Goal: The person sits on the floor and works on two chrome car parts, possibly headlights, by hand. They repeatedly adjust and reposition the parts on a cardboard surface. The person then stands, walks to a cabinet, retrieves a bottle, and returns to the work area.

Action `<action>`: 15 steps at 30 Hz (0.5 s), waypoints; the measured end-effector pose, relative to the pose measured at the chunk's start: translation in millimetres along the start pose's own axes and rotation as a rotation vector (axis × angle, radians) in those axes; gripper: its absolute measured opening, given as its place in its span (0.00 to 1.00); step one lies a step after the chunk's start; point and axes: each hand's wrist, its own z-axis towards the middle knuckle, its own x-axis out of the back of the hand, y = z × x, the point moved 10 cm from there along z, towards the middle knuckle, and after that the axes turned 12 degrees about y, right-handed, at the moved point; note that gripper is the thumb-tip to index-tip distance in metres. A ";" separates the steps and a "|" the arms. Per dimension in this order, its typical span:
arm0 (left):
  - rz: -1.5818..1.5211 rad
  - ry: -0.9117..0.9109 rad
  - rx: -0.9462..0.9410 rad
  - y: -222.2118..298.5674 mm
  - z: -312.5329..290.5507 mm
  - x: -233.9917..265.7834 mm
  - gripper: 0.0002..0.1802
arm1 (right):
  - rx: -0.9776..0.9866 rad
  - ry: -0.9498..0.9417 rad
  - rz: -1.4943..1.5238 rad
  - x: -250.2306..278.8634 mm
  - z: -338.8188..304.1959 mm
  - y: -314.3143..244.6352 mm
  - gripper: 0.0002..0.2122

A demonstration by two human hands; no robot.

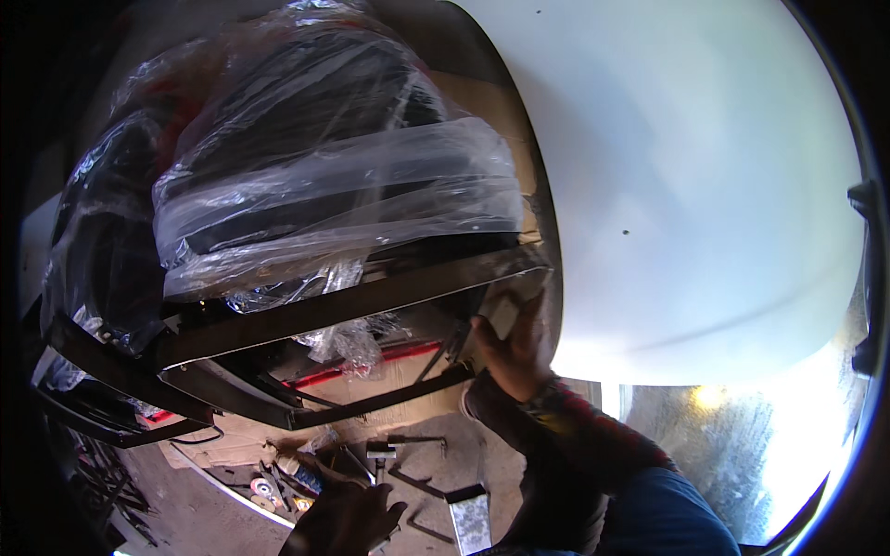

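Note:
My right hand [519, 350] reaches up to the right end of a dark metal frame [352, 310]. Its thumb stands apart from the raised fingers, and nothing shows in its grip. The hand is close beside the frame's end and the edge of a large white panel [695, 185]; whether it presses on either I cannot tell. Low in the picture, my left hand [352, 519] is in shadow over the floor, thumb spread from the fingers, near scattered tools. Behind the frame, bulky dark forms lie under clear plastic wrap [343, 185].
Cardboard [408, 394] lies beneath the frame. On the floor are a hammer [381, 452], a grey metal box-shaped piece [470, 521], bent dark bars [417, 480] and round discs [264, 489]. More dark metal pieces [102, 477] are heaped at the lower left.

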 end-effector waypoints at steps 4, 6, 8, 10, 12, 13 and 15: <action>-0.745 0.119 0.300 -8.2 -9.7 -46.6 0.19 | -0.198 0.013 0.005 -3.3 -18.6 19.4 0.33; -0.628 0.180 0.426 -16.1 -43.5 -50.5 0.19 | -0.249 -0.051 -0.022 5.3 -29.3 16.9 0.32; -0.281 0.167 0.462 -6.0 -90.7 -41.6 0.16 | -0.387 -0.159 -0.003 39.6 -50.9 19.3 0.32; -0.463 0.179 0.166 48.7 -123.6 -20.9 0.11 | -0.458 -0.225 -0.063 103.4 -77.2 26.2 0.32; -0.374 0.143 0.106 75.5 -163.4 4.0 0.11 | -0.429 -0.151 -0.172 195.2 -103.4 39.4 0.32; -0.155 0.182 0.080 83.7 -174.2 22.5 0.11 | -0.508 -0.131 -0.160 238.0 -119.6 58.5 0.33; 0.311 0.259 -0.041 104.7 -186.4 58.7 0.11 | -0.813 -0.140 -0.244 320.7 -169.3 111.1 0.27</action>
